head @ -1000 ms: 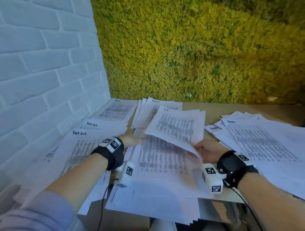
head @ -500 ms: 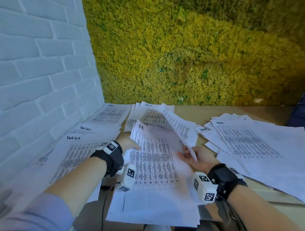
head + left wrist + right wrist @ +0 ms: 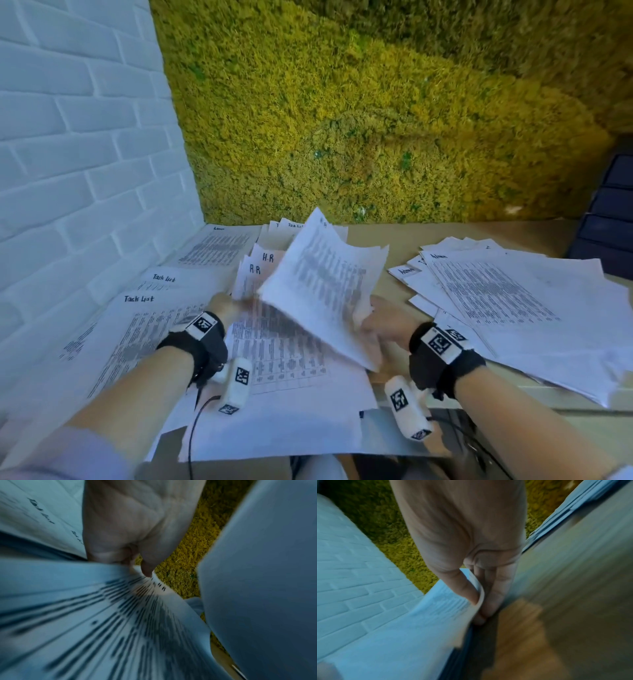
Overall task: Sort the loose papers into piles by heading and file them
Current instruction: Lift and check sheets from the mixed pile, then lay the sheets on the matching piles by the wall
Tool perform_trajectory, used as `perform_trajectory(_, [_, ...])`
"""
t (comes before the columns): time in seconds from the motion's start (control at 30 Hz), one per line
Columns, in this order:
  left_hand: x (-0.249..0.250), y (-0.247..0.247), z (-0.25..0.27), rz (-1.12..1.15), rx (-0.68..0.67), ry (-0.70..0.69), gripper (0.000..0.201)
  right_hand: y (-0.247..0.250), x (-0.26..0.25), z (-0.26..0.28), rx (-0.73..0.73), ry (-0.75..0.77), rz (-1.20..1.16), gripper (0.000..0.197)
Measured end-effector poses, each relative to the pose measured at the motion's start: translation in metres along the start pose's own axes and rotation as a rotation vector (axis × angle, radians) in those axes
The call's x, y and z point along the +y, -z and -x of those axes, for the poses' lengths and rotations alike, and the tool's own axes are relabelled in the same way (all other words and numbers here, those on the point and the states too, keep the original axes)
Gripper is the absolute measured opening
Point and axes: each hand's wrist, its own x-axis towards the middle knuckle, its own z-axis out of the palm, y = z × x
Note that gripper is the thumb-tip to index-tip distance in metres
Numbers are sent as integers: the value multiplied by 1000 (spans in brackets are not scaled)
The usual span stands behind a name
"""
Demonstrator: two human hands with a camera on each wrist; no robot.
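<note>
Printed sheets lie in piles on the wooden table [image 3: 376, 236]. The middle pile [image 3: 274, 346] has sheets headed "H-R" [image 3: 255, 270]. My right hand [image 3: 366, 315] pinches the lower right edge of a few lifted sheets [image 3: 325, 284], which stand tilted over the middle pile. In the right wrist view the thumb [image 3: 465, 586] and fingers clamp that curled edge [image 3: 479, 592]. My left hand [image 3: 239, 301] pinches the left edge of the "H-R" sheets. In the left wrist view its thumb tip [image 3: 147, 570] presses on a printed sheet [image 3: 120, 615].
A "Task List" pile [image 3: 144, 308] lies at the left by the white brick wall [image 3: 68, 137]. An "Admin" pile [image 3: 507, 301] spreads at the right. More sheets [image 3: 219, 243] lie at the back, under the moss wall [image 3: 342, 120]. A dark blue object [image 3: 609, 212] stands far right.
My right hand has raised the sheets higher and swung them leftward over the middle pile. My left hand has shifted up to the "H-R" sheets' edge.
</note>
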Motion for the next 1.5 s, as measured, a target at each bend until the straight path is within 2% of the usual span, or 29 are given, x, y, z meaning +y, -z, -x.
perform_trajectory(0.03, [2,2,-3,-29,9,-12,44,-3,-7,5,-47,7,74,28])
perform_trajectory(0.07, [6,4,-3,-33,19,-35,42,-7,-10,7,-61,23,135,22])
perform_trajectory(0.13, [15,7,-3,-71,42,-69,56,-13,-14,11,-19,83,263,18])
perform_trajectory(0.2, [25,8,-3,-179,9,-107,70,-14,-11,17,10,140,373,18])
perform_trajectory(0.27, [32,6,-4,-261,-31,-214,69,-11,-9,25,-60,152,323,21])
perform_trajectory(0.37, [48,1,2,-350,26,-426,61,-7,-13,30,-171,112,179,31])
perform_trajectory(0.4, [55,-3,8,-381,-5,-483,62,-6,-15,32,-185,121,164,35])
perform_trajectory(0.47, [67,-11,26,-503,-232,-538,67,-7,-21,32,-258,104,143,35])
perform_trajectory(0.53, [71,-22,42,-758,-519,-467,78,-10,-26,33,-350,67,152,22])
perform_trajectory(0.57, [70,-26,50,-895,-619,-420,81,-11,-27,31,-375,37,142,22])
perform_trajectory(0.63, [61,-31,54,-1004,-652,-374,80,-11,-28,31,-428,-40,58,18])
perform_trajectory(0.7, [57,-29,49,-890,-594,-411,63,-6,-31,35,-572,-91,-33,8])
perform_trajectory(0.77, [55,-21,42,-822,-614,-407,53,-1,-32,38,-709,-133,9,8])
perform_trajectory(0.8, [54,-17,39,-843,-659,-375,58,-1,-32,38,-680,-143,78,7])
perform_trajectory(0.9, [50,-17,42,-968,-685,-387,82,-4,-26,21,-273,-108,194,16])
perform_trajectory(0.93, [48,-21,42,-970,-675,-407,86,-5,-27,15,-216,-115,152,14])
perform_trajectory(1.0, [47,-24,39,-953,-685,-430,89,-10,-32,10,-247,-155,48,6])
perform_trajectory(1.1, [48,-24,33,-966,-688,-418,88,-18,-34,-4,-219,-123,178,14])
perform_trajectory(1.13, [53,-23,33,-995,-673,-414,84,-18,-32,-9,-210,-117,183,18])
perform_trajectory(1.23, [80,-28,40,-1097,-663,-418,59,9,-26,-19,-131,-139,126,8])
perform_trajectory(1.3, [105,-34,55,-1110,-621,-468,44,46,-25,-21,60,-119,322,18])
perform_trajectory(1.37, [129,-46,67,-999,-577,-563,43,87,-17,-16,186,-199,630,33])
perform_trajectory(1.43, [149,-66,76,-886,-571,-679,43,129,6,-14,166,-331,880,43])
perform_trajectory(1.5, [164,-88,86,-841,-606,-733,44,158,34,-11,104,-485,988,26])
